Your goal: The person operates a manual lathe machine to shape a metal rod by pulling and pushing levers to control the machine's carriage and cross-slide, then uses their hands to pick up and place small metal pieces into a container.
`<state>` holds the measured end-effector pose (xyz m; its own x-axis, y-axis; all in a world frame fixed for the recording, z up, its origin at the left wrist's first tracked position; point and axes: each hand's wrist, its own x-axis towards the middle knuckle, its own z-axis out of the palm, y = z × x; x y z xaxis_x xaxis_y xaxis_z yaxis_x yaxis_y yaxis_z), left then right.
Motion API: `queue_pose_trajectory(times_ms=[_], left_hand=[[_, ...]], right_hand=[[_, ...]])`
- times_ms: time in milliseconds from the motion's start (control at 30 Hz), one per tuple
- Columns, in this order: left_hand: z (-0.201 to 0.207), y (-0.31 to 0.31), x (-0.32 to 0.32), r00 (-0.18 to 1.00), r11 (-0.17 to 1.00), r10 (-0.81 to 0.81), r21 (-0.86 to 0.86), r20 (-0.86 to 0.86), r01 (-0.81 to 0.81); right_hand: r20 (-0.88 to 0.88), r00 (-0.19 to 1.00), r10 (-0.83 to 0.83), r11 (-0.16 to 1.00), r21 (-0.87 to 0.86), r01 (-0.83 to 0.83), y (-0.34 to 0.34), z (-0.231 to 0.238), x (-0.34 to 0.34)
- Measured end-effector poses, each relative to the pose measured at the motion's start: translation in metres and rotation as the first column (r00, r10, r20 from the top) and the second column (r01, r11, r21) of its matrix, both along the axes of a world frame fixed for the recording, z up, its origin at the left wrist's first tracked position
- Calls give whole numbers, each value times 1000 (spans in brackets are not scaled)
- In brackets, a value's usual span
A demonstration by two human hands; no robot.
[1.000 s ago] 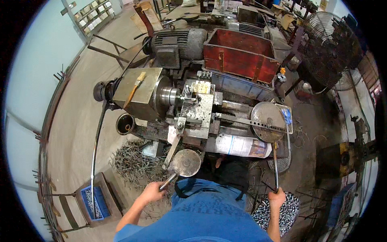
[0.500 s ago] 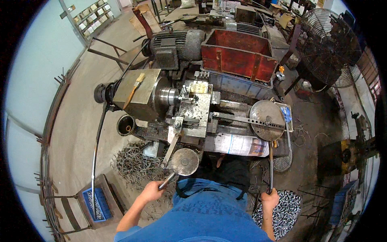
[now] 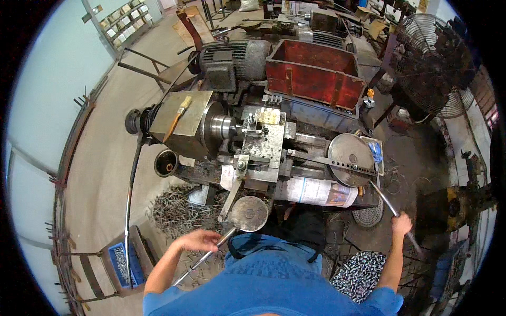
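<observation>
— What's in each grip?
— On my feed, the right grip [image 3: 402,225] is wrapped round a metal handle [image 3: 383,198], which slants up and left from it toward the larger round plate [image 3: 353,158]. The left grip [image 3: 197,240] is loose, its fingers by the second handle [image 3: 227,237]; I can't tell whether they touch it. The smaller round plate [image 3: 250,213] sits just up and right of them.
— How far along?
— Well under way, I'd judge. A heap of metal pieces [image 3: 358,276] lies below and left of the right grip, and a blue bin [image 3: 138,269] holds more, down and left of the left grip. I can't tell which are finished or how many remain. Whether the metal collar [image 3: 220,127], well above the left grip, holds a piece, I can't make out.
— Any writing?
— Lettering on the blue shirt [image 3: 274,284], between and below the grips, and print on the paper sheet [image 3: 311,189], up and left of the right grip. I can't read either surely, and I make out no maker's label.
</observation>
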<state>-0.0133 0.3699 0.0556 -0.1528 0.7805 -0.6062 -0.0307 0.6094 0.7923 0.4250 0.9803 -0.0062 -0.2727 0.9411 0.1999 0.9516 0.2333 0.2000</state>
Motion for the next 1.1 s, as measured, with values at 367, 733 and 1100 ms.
queue_pose_trajectory(times_ms=[367, 733, 1100], left_hand=[[-123, -25, -145, 306, 889, -279, -365, -910, -277], [-220, 0, -121, 188, 752, 114, -39, -976, -659], [-125, -19, -147, 466, 848, -267, -435, -844, -302]], right_hand=[[-185, 934, 306, 944, 187, -272, -71, 25, -72], [-510, 764, 396, 913, 127, -388, -90, 38, -87], [-709, 248, 660, 449, 107, -887, -140, 177, -300]])
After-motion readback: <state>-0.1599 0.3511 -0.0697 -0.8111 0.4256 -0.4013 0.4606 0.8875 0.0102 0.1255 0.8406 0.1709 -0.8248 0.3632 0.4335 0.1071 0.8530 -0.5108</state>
